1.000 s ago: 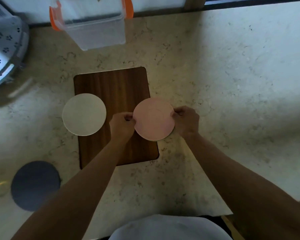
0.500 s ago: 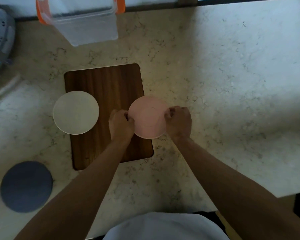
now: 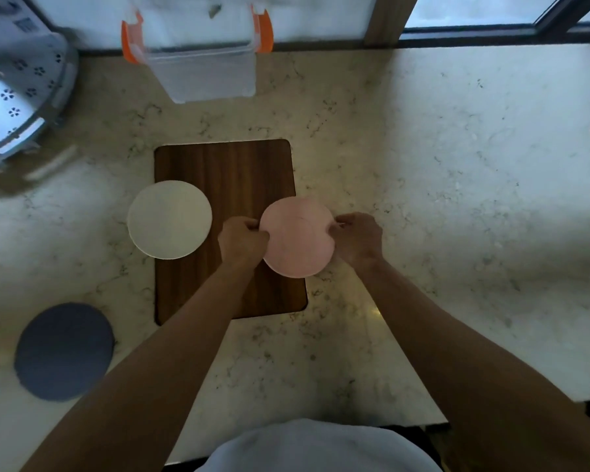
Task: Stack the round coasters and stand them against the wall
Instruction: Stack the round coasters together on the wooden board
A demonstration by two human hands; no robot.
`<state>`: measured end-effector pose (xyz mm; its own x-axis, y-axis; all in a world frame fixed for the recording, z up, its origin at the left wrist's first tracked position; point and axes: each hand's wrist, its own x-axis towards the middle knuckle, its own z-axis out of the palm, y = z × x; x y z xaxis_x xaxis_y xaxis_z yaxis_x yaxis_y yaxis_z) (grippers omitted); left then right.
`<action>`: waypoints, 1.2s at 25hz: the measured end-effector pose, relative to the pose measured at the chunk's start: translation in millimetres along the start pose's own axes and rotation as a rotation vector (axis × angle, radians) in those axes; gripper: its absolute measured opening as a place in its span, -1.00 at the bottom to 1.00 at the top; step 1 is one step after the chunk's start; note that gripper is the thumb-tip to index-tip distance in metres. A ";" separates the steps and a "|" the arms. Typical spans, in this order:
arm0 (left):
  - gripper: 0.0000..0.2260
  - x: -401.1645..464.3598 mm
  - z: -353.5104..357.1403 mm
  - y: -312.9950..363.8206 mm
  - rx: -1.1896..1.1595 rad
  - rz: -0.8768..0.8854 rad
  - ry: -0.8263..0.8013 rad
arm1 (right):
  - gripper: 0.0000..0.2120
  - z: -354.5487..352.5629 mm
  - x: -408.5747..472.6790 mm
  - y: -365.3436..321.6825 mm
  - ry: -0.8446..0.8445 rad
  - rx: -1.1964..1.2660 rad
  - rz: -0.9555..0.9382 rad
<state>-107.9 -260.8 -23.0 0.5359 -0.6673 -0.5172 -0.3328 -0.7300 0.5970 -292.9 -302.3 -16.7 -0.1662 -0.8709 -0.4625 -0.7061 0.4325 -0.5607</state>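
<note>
Head view: the left hand point(image 3: 242, 238) and right hand point(image 3: 356, 238) are still pinching opposite edges of the pink coaster point(image 3: 297, 241), unmoved since 1 second ago over the wooden board point(image 3: 218, 165); stacking is pending. 2 flat matte discs, cream coaster point(image 3: 169, 219) and grey coaster point(image 3: 63, 350), are lying apart on the veined marble counter point(image 3: 457, 199).

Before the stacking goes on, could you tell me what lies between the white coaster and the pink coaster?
In the head view, dark wooden board and the left hand, gripping the pink coaster, separate it from the white coaster.
</note>
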 end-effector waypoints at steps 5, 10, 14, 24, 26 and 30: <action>-0.81 -4.7 -60.1 -15.0 -0.134 -0.024 0.097 | -0.77 22.6 -20.2 -36.7 -0.064 0.030 -0.079; -0.83 10.8 -133.2 -52.3 -0.249 -0.059 0.116 | -0.79 73.0 -45.5 -88.1 -0.119 0.108 -0.135; -0.83 34.2 -174.5 -81.7 -0.229 -0.059 0.155 | -0.80 111.4 -53.0 -126.6 -0.160 0.118 -0.160; -0.79 90.9 -197.5 -100.7 -0.241 -0.033 0.143 | -0.80 157.9 -39.9 -163.8 -0.105 0.070 -0.163; -0.79 100.3 -196.0 -102.6 -0.222 -0.039 0.141 | -0.81 164.8 -38.0 -167.2 -0.083 0.035 -0.173; -0.79 110.5 -187.7 -105.1 -0.159 -0.048 0.182 | -0.82 176.4 -35.9 -166.7 -0.064 -0.044 -0.175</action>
<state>131.9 -230.1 -27.8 0.6838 -0.5843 -0.4372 -0.1848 -0.7182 0.6709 -47.9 -301.9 -27.7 0.0054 -0.9146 -0.4042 -0.7500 0.2636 -0.6066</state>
